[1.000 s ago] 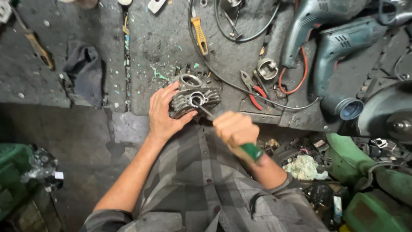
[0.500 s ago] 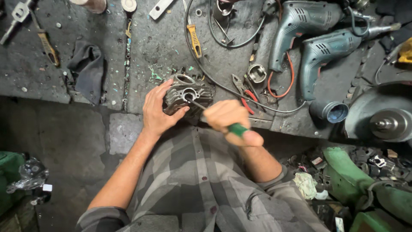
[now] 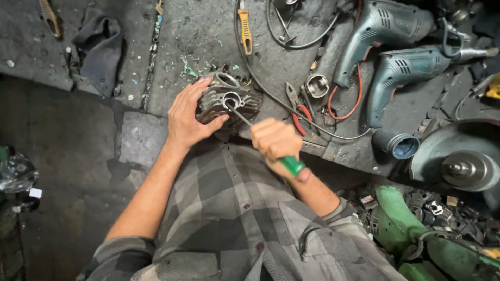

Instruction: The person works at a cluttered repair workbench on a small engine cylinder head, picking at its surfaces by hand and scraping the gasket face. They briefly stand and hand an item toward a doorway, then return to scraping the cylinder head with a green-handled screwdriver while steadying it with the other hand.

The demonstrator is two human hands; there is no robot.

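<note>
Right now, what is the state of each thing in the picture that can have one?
left hand: gripping the finned metal engine part, which rests on the bench edge.
right hand: closed on the green-handled screwdriver; its shaft reaches into the part's round opening.
two electric drills: lying on their sides, unheld.
red-handled pliers: lying flat.
dark cloth: crumpled.

Green-handled screwdriver in right hand, shaft bare steel. Dark grey finned cylinder under left hand, bore rim bright metal. Shirt below both hands: grey and dark grey plaid. Right of right hand: red-handled pliers, two teal-grey drills with red cord. Above cylinder: yellow-handled tool. Left of left hand: dark grey rag. Bench grey, flecked with green chips.
</note>
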